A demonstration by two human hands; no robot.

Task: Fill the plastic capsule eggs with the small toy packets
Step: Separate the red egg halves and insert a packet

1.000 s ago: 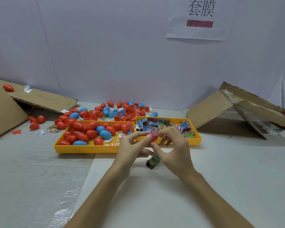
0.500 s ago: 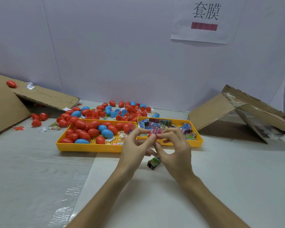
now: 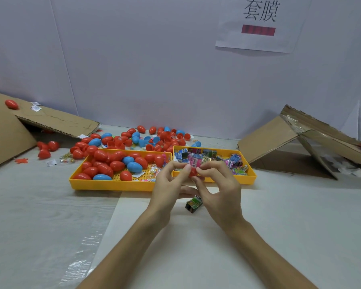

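**Red Capsule Egg Gripped in Both Hands**

A red capsule egg (image 3: 193, 172) was pinched between curled fingertips of the left hand (image 3: 167, 186) and right hand (image 3: 221, 190), just before the packet tray (image 3: 246, 180). One toy packet (image 3: 193, 204) was left on the table (image 3: 279, 215) beneath.

Red capsule egg (image 3: 193, 172) and blue capsule eggs (image 3: 134, 166): smooth, glossy moulded plastic with bright highlights. Yellow trays (image 3: 113, 183): semi-matt plastic, floor a perforated grid. Toy packets (image 3: 234, 163): printed, slightly glossy packaging. Boxes (image 3: 56, 122): matt brown corrugated cardboard with rough torn edges. Bench (image 3: 279, 215): pale matt sheet, and on its left part a wrinkled, shiny clear film (image 3: 79, 265). Wall sign (image 3: 258, 38): matt white paper.
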